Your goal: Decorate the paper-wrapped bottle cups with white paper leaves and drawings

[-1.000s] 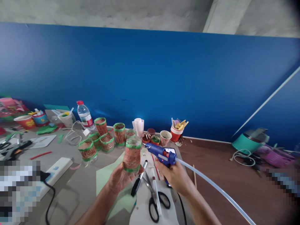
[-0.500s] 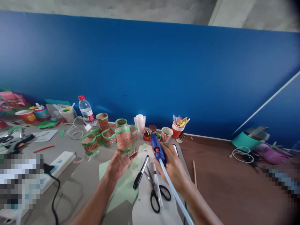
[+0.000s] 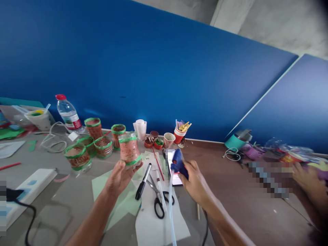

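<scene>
My left hand is closed around the lower part of a brown-painted plastic bottle cup with green bands, held upright above the table. In my right hand is a blue hot glue gun, its long translucent glue stick trailing towards me. Beneath the gun lies a lit phone, partly covered. Between my hands are a black marker, black-handled scissors and a thin red brush on pale paper sheets.
Several similar painted cups stand left, by a water bottle. A white power strip lies nearer me. Small paint pots, a paper cup and a red cup of tools line the back. Another person's hand is far right.
The view has turned to the right and tilted. The glue gun has moved farther from the cup, uncovering the phone and brush. Another person's hand has come into view.
</scene>
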